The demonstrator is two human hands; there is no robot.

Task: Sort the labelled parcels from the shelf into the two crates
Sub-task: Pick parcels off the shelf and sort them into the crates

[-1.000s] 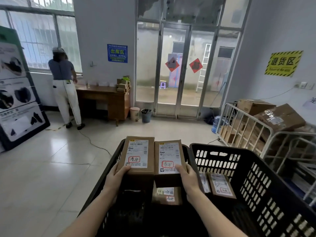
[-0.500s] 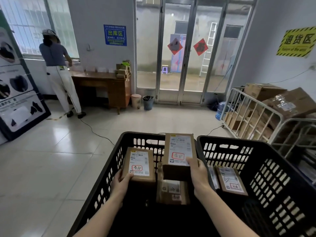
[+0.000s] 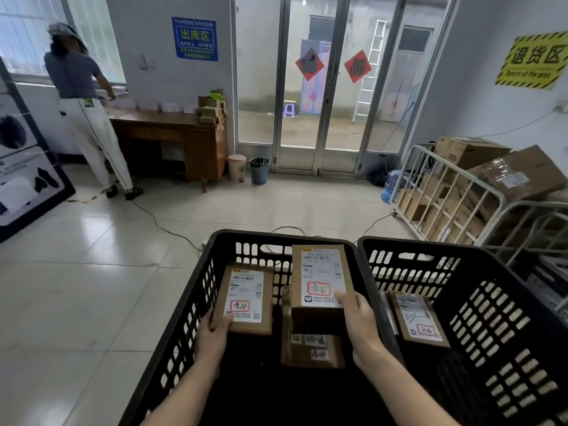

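Note:
Two black slotted crates stand side by side on the floor before me, the left crate (image 3: 196,305) and the right crate (image 3: 498,302). My left hand (image 3: 213,332) grips a small brown labelled parcel (image 3: 246,298) low inside the left crate. My right hand (image 3: 358,318) grips a second, taller labelled parcel (image 3: 319,284) over the same crate, near the wall shared with the right one. A third parcel (image 3: 312,350) lies on the left crate's floor beneath it. The right crate holds a labelled parcel (image 3: 418,318), with another one partly hidden beside it.
A person (image 3: 83,106) stands at a wooden desk (image 3: 172,139) at the back left. A metal cage rack (image 3: 445,198) full of cardboard boxes is at the right. Cables (image 3: 159,222) run across the tiled floor. Glass doors (image 3: 322,84) and two bins (image 3: 249,167) are at the back.
Both hands have come down with their parcels into the left crate; the left parcel has sunk lower than the right one. My view has tilted downward.

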